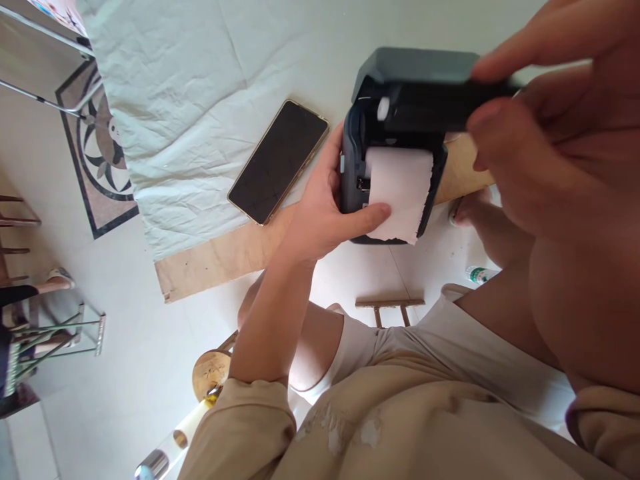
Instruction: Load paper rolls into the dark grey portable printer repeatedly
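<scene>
Right at the near edge of the worktop [220, 257], a dark grey label printer [393, 120] sits with its lid [415, 67] swung up and a roll of white paper [400, 190] showing in the open bay. Both hands are on it. The left hand [325, 210] wraps the printer's left side, fingers closed against the casing, while its thumb [373, 217] presses flat on the loose end of the paper, which hangs over the front with a torn lower edge. The right hand [540, 133] is very close to the camera and blurred; its fingers are pinched on the right end of the black bar [430, 110] across the raised lid, thumb below and a finger above.

Just left of the printer, near the left hand but not touching it, a smartphone [279, 160] lies face up and slantwise with a dark screen, partly on a creased pale cloth [190, 87] that covers most of the worktop and partly on the bare wood.

No brand, label or writing can be read on the printer, the paper or the phone.
</scene>
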Tool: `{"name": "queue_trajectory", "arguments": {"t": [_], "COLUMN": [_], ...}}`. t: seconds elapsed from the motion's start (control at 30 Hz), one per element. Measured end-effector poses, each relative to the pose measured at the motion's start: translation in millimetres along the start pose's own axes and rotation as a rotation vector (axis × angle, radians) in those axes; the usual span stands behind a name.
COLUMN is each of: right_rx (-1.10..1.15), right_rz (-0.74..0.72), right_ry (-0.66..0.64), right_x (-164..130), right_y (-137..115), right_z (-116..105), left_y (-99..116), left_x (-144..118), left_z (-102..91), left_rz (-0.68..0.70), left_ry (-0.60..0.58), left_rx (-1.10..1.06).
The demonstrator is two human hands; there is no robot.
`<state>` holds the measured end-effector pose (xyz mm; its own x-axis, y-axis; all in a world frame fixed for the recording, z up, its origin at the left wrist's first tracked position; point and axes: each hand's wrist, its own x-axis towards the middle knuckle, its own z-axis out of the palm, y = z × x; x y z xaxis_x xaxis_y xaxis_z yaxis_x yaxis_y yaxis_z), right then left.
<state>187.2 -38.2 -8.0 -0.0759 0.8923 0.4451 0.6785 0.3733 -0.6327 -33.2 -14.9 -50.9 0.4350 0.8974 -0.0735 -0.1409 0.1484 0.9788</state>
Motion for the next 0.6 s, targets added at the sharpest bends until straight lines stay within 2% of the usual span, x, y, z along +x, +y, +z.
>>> {"name": "queue_trajectory", "arguments": {"t": [0.07, 0.17, 0.27, 0.43, 0.6], "right_rx": [0.021, 0.039, 0.054, 0.143, 0.222], "right_rz": [0.026, -0.087, -0.153, -0.031, 0.058], "right_ry": [-0.086, -0.203, -0.254, -0.251, -0.321], "right_x": [1.6, 1.2, -0.7, -0.6, 0.6], "right_y": [-5.9, -5.4, -0.5, -1.9, -3.0], "right_z": [-4.1, -5.6, -3.3, 2.0, 6.6], "left_y": [-0.6, -1.8, -0.6, 6.2, 1.8], "left_x": [-0.1, -0.5, -2.2, -4.9, 0.9], "left_z": [0.0, 0.1, 2.9, 12.0, 15.1], "left_rz": [0.006, -0.001, -0.006, 0.013, 0.030], "left_ry": [0.002, 0.003, 0.012, 0.072, 0.113], "left_rx": [-0.002, -0.013, -0.041, -0.119, -0.167]}}
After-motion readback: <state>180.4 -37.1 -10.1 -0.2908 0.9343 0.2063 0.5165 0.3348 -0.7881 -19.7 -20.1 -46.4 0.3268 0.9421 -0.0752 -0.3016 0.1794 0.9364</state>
